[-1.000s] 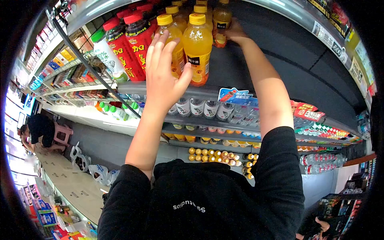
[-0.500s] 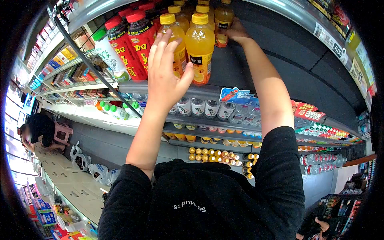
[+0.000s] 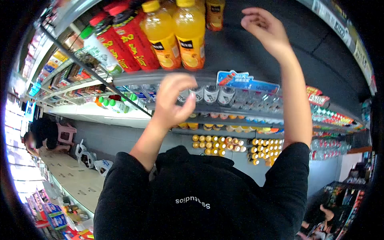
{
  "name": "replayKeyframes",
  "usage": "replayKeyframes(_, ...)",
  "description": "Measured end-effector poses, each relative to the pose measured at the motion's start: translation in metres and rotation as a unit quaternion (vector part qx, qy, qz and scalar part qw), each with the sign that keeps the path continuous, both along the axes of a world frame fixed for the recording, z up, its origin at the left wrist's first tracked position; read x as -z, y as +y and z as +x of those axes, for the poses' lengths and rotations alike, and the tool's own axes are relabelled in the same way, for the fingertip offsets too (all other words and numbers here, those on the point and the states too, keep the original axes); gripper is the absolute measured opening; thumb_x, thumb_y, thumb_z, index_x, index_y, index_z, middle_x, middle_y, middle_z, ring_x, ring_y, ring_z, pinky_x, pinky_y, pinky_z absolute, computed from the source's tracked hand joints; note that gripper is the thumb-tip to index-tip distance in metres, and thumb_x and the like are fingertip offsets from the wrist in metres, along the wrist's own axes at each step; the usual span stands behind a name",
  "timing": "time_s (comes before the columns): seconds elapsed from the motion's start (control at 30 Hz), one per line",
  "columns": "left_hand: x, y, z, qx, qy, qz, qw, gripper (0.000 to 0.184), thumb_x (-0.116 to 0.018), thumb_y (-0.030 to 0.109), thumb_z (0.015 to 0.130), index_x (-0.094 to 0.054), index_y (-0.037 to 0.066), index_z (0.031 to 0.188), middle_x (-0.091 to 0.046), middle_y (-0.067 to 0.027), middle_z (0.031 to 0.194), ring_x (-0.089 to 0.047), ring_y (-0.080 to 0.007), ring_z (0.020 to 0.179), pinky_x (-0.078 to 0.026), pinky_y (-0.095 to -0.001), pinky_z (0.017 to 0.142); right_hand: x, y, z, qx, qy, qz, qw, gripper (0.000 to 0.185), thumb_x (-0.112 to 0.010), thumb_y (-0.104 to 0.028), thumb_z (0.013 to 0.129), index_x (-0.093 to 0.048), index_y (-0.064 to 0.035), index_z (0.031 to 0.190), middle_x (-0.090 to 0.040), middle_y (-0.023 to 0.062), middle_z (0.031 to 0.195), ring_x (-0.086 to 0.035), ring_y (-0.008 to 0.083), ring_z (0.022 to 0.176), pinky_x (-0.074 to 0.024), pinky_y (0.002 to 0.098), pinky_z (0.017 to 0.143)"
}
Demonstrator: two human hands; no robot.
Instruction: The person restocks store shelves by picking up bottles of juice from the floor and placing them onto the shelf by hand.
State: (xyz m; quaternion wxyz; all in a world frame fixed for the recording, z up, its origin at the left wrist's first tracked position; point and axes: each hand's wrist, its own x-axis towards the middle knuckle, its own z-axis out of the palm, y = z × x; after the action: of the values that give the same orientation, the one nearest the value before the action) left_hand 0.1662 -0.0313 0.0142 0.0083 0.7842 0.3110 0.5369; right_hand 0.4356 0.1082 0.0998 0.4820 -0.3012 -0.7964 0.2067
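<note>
The left hand (image 3: 168, 100), near the middle of the view, is empty, its fingers loosely curled and the thumb standing apart with a gap between; whether it touches the shelf edge cannot be told. At 12 o'clock from it, two yellow-capped orange juice bottles (image 3: 190, 38) stand side by side at the front of the dark shelf (image 3: 244, 56), free of both hands. The right hand (image 3: 270, 34), at 1 o'clock in the view, grips nothing visible: its fingers are half bent above bare shelf. Apart from it at 9 o'clock, a rear juice bottle (image 3: 215, 17) has its top cut off by the view. Red bottles (image 3: 138, 44) at 11 o'clock carry blurred lettering. The left hand partly hides the clear bottles (image 3: 211, 95) below; fine print on the blue sign (image 3: 236, 81) at 2 o'clock is unreadable.
</note>
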Motion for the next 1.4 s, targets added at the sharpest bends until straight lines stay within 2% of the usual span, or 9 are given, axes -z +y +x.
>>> replayKeyframes(0.23,0.145,-0.036,0.021,0.173,0.224,-0.378,0.881,0.012,-0.062,0.013,0.078,-0.062,0.006,0.087,-0.064,-0.0111,0.082,-0.062,-0.0282,0.074,-0.049,-0.0358,0.067,0.098,-0.193,0.028,-0.053,0.141,-0.324,0.934,0.025,-0.064,-0.006,0.082,-0.059,-0.0031,0.106,-0.062,0.0008,0.083,-0.056,0.005,0.069,-0.0455,0.0203,0.061)
replayKeyframes(0.3,0.166,-0.035,0.026,0.225,0.288,-0.422,0.83,0.014,-0.06,0.016,0.079,-0.062,0.007,0.09,-0.064,-0.0117,0.082,-0.062,-0.0289,0.076,-0.049,-0.036,0.067,0.165,-0.224,0.03,-0.009,0.269,-0.45,0.851,0.028,-0.064,-0.007,0.082,-0.057,-0.0043,0.109,-0.062,0.0005,0.08,-0.056,0.0056,0.066,-0.0439,0.0192,0.058)
replayKeyframes(0.43,0.229,-0.024,0.024,0.307,0.427,-0.425,0.736,0.017,-0.059,0.018,0.081,-0.061,0.007,0.094,-0.062,-0.0098,0.078,-0.061,-0.0252,0.073,-0.048,-0.0344,0.066,0.308,-0.293,0.005,0.236,0.282,-0.557,0.744,0.031,-0.061,-0.012,0.082,-0.054,-0.0029,0.11,-0.061,0.0019,0.075,-0.056,0.0089,0.061,-0.0414,0.0197,0.05)
replayKeyframes(0.5,0.258,-0.022,0.027,0.293,0.363,-0.643,0.608,0.017,-0.058,0.018,0.083,-0.061,0.006,0.094,-0.062,-0.0051,0.076,-0.059,-0.017,0.07,-0.047,-0.031,0.066,0.364,-0.322,-0.015,0.284,0.289,-0.611,0.681,0.03,-0.061,-0.013,0.081,-0.055,-0.0023,0.108,-0.061,0.0024,0.073,-0.056,0.0096,0.059,-0.0418,0.0214,0.049)
replayKeyframes(0.57,0.309,-0.019,0.022,0.311,0.38,-0.657,0.573,0.017,-0.057,0.016,0.084,-0.061,0.003,0.094,-0.061,-0.002,0.075,-0.055,-0.0117,0.07,-0.046,-0.0278,0.066,0.416,-0.343,-0.046,0.318,0.291,-0.663,0.612,0.029,-0.062,-0.014,0.08,-0.055,-0.0017,0.105,-0.06,0.003,0.071,-0.056,0.0104,0.057,-0.0422,0.023,0.048)
replayKeyframes(0.77,0.448,-0.019,-0.004,0.242,0.388,-0.722,0.519,0.017,-0.058,0.014,0.083,-0.061,0.002,0.095,-0.062,-0.006,0.078,-0.059,-0.014,0.071,-0.047,-0.0284,0.065,0.58,-0.361,-0.137,0.418,0.317,-0.676,0.518,0.039,-0.065,-0.021,0.075,-0.054,-0.0046,0.108,-0.059,0.0093,0.074,-0.058,0.0141,0.054,-0.0456,0.0278,0.043)
replayKeyframes(0.93,0.54,-0.03,-0.032,0.213,0.478,-0.671,0.525,0.021,-0.061,0.02,0.081,-0.062,0.002,0.092,-0.064,-0.011,0.083,-0.061,-0.0213,0.076,-0.047,-0.0345,0.07,0.67,-0.34,-0.161,0.521,0.19,-0.671,0.492,0.05,-0.066,-0.025,0.072,-0.052,-0.0117,0.118,-0.061,0.0184,0.105,-0.057,0.0349,0.1,-0.045,0.0416,0.086)
replayKeyframes(1.2,0.697,-0.052,-0.054,0.18,0.384,-0.78,0.46,0.018,-0.061,0.017,0.082,-0.061,0.003,0.092,-0.064,-0.0099,0.087,-0.06,-0.0195,0.082,-0.047,-0.0311,0.075,0.825,-0.287,-0.133,0.507,0.027,-0.697,0.507,0.053,-0.062,-0.022,0.076,-0.045,-0.0179,0.126,-0.054,0.0212,0.114,-0.058,0.0371,0.099,-0.0475,0.0459,0.082)
replayKeyframes(1.4,0.701,-0.05,-0.06,0.205,0.415,-0.747,0.478,0.012,-0.057,0.011,0.085,-0.058,0.003,0.094,-0.062,-0.0087,0.087,-0.059,-0.0173,0.083,-0.047,-0.0287,0.075,0.889,-0.27,-0.134,0.55,-0.068,-0.673,0.49,0.025,-0.045,-0.026,0.087,-0.053,-0.0192,0.11,-0.058,0.0178,0.104,-0.062,0.0369,0.087,-0.0497,0.0481,0.067)
